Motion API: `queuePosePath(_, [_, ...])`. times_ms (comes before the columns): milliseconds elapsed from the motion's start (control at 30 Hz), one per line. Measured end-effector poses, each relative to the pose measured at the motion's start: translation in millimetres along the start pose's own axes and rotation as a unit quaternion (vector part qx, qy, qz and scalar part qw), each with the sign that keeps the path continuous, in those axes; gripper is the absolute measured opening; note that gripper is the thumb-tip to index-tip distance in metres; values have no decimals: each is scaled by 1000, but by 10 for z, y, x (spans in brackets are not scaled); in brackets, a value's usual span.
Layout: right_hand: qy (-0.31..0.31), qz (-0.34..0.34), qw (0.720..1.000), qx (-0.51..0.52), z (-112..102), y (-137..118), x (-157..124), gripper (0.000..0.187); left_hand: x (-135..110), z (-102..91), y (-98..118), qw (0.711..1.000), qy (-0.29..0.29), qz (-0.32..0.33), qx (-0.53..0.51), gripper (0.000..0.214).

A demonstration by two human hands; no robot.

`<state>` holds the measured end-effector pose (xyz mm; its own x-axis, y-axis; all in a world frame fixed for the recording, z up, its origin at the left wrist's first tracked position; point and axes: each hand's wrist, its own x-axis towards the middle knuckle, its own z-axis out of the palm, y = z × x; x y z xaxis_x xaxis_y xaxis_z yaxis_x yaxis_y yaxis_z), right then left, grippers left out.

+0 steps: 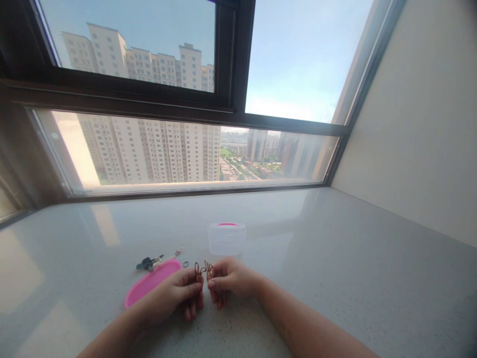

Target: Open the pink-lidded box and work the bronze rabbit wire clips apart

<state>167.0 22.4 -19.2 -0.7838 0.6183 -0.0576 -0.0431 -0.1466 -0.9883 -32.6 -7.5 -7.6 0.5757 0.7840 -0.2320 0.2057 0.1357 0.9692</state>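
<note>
Over the pale speckled sill, my left hand [184, 291] is closed, with its thumb and fingers pinching a set of thin brown loops [197, 268]. My right hand [228, 279] is closed too, pinching lighter, coppery loops [207, 268] right beside them. The two sets meet or nearly touch between my fingertips; I cannot tell whether they are linked, or whether they are wire or elastic. A pink oval dish or lid [154, 282] lies beyond my left forearm, partly covered by it. Past my right hand stands a clear plastic box [226, 239] with a pink patch on top.
Behind the pink oval lie a dark clip-like thing [149, 263], a small dark ring [185, 264] and a small pale brown loop [178, 252]. A dark-framed window [238, 117] borders the sill [335, 278] at the back. A plain wall [421, 149] rises on the right.
</note>
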Motion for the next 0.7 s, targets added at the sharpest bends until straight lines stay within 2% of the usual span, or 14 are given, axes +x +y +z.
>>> queuePosePath(700, [15, -15, 1000, 15, 1, 47, 39, 44, -7, -3, 7, 1000, -6, 4, -1, 28])
